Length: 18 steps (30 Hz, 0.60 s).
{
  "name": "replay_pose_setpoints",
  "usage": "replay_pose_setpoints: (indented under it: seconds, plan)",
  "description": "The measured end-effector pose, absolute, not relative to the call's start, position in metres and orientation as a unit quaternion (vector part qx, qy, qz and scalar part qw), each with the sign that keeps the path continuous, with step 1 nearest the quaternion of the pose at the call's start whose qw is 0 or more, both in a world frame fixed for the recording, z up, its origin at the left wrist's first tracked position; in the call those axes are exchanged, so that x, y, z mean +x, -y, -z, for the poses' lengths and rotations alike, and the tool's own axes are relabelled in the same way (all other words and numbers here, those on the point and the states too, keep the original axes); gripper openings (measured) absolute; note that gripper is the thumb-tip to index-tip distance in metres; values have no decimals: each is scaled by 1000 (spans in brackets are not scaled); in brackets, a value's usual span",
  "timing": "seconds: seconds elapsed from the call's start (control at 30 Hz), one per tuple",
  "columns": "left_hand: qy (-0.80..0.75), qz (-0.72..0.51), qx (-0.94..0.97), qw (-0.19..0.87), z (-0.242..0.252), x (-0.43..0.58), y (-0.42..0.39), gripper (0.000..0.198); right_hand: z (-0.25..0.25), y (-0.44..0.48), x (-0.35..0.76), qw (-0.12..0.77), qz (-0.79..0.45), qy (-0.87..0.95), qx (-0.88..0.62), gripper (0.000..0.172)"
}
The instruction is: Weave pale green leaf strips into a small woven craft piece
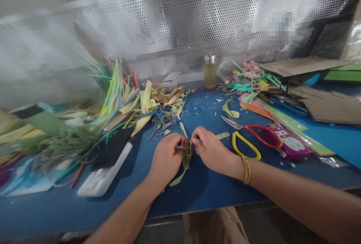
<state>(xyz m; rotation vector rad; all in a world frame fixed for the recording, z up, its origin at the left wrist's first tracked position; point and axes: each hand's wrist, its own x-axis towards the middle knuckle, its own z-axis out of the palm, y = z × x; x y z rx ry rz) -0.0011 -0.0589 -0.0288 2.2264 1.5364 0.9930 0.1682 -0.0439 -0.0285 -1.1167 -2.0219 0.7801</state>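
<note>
Both my hands meet over the blue table [197, 187], near its front edge. My left hand [166, 157] and my right hand [210, 150] are closed in a pinch on a small bundle of olive-green leaf strips [184, 155]; one long strip hangs down from it towards me. A gold bracelet [247, 170] sits on my right wrist. Scissors [248, 134] with one yellow and one red handle lie just right of my right hand, blades pointing away to the left.
A heap of coloured strips and dried leaves [126, 97] lies at the left. A small bottle of yellow liquid [210, 71] stands at the perforated metal back wall. A white-and-black case [105, 165] lies front left, a purple packet [290, 144] and paper at the right.
</note>
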Motion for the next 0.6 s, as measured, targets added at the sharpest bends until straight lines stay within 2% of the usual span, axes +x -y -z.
replay_pose_setpoints:
  seconds: [0.27, 0.43, 0.6]
  plan:
    - [-535, -305, 787, 33, 28, 1, 65, 24, 35, 41, 169, 316, -261, 808, -424, 14]
    - [-525, -274, 797, 118, 32, -2, 61, 16, 37, 39, 168, 325, -296, 793, -421, 15]
    - [-514, -263, 806, 132, 29, 1, 65, 15, 42, 37, 169, 344, -256, 803, -415, 14]
